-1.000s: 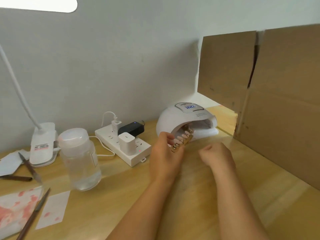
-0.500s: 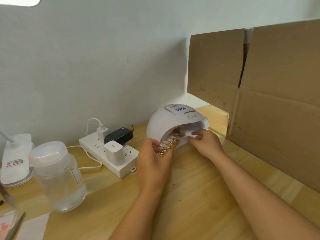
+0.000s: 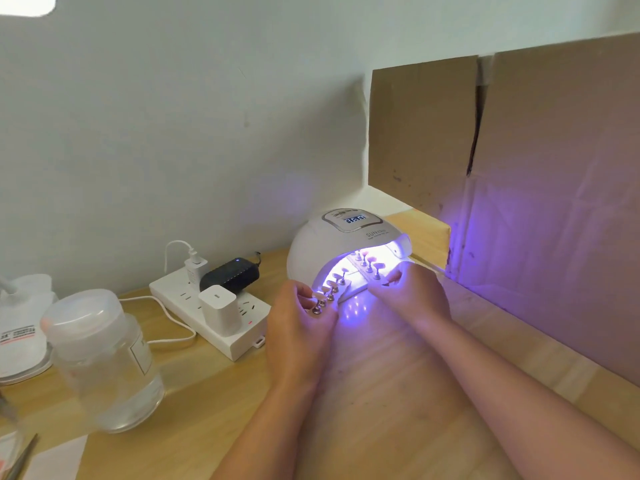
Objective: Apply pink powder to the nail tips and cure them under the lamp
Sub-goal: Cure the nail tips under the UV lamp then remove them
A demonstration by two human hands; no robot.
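A white dome curing lamp [image 3: 332, 244] stands at the back of the wooden table and glows violet inside, its display lit. My left hand [image 3: 301, 327] grips a strip of nail tips on metal stands [image 3: 327, 292], its far end inside the lamp's mouth. A second strip of nail tips [image 3: 369, 263] lies deeper under the light. My right hand [image 3: 414, 294] holds the near end of that second strip at the lamp's opening. No pink powder is in view.
A white power strip [image 3: 211, 308] with a black adapter and white chargers lies left of the lamp. A clear jar [image 3: 104, 358] stands at the front left, a desk lamp base [image 3: 20, 327] behind it. Cardboard panels [image 3: 540, 188] wall the right side.
The lamp has switched on and now glows violet. Both hands have moved forward to the lamp's mouth, and the strips sit further inside.
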